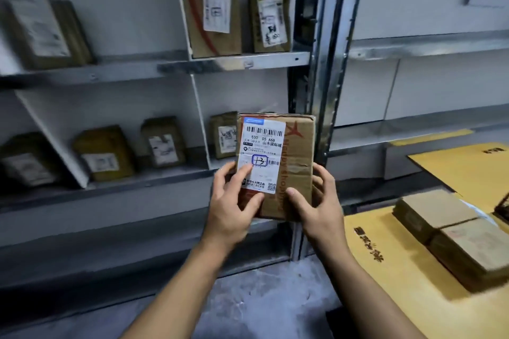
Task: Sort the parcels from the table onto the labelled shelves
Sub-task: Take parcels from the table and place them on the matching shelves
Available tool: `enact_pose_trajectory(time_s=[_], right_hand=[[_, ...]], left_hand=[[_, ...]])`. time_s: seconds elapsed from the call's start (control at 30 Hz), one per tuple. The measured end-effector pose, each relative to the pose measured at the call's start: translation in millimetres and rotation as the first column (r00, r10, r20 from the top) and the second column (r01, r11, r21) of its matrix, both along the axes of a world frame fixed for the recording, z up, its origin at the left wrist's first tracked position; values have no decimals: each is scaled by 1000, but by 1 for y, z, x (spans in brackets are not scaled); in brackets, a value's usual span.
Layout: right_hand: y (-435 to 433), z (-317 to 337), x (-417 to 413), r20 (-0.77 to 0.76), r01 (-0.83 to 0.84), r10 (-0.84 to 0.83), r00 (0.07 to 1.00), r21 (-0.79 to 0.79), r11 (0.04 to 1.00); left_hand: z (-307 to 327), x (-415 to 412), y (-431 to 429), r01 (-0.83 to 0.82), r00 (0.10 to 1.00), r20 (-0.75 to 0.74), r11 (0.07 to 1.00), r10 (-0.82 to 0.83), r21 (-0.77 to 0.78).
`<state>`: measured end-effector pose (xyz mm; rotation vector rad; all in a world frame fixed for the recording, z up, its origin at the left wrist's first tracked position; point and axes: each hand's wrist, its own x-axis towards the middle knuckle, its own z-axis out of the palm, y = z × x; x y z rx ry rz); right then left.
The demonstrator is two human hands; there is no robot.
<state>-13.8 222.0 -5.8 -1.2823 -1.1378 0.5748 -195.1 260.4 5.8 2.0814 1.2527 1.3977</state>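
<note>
I hold a brown cardboard parcel (pixel 294 151) upright in front of the shelves, its white shipping label facing me. My left hand (pixel 234 201) grips its lower left edge, fingers lying over the label. My right hand (pixel 316 206) holds the lower right corner, thumb on the front. Behind the parcel runs the middle shelf (pixel 154 176), where a small labelled box (pixel 223 135) stands just left of the one I hold. On the yellow-covered table (pixel 399 270) at the right lie two flat parcels (pixel 451 234) side by side.
The upper shelf (pixel 237 63) carries two upright boxes (pixel 212 11) and another box (pixel 44 33) far left. More boxes (pixel 162 142) stand on the middle shelf between white dividers (pixel 201 124). A metal upright (pixel 327 63) separates a second shelving bay at the right. Grey floor lies below.
</note>
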Motion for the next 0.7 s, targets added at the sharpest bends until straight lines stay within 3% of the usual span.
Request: enact_pose_trajectory(time_s=[0.37,0.53,0.7], right_hand=[[77,58,-175,-285,-204,250,925,183,962],[108,89,-207,-262,-229,281,923,213,950],[147,124,-221,-198,-251,304,932,253,934]], left_hand=[[71,-183,21,-95,992,-75,992,101,88],[95,-224,29,-215,972,-62,962,228,165],[107,-271,56,-280,878,-377,955,296,98]])
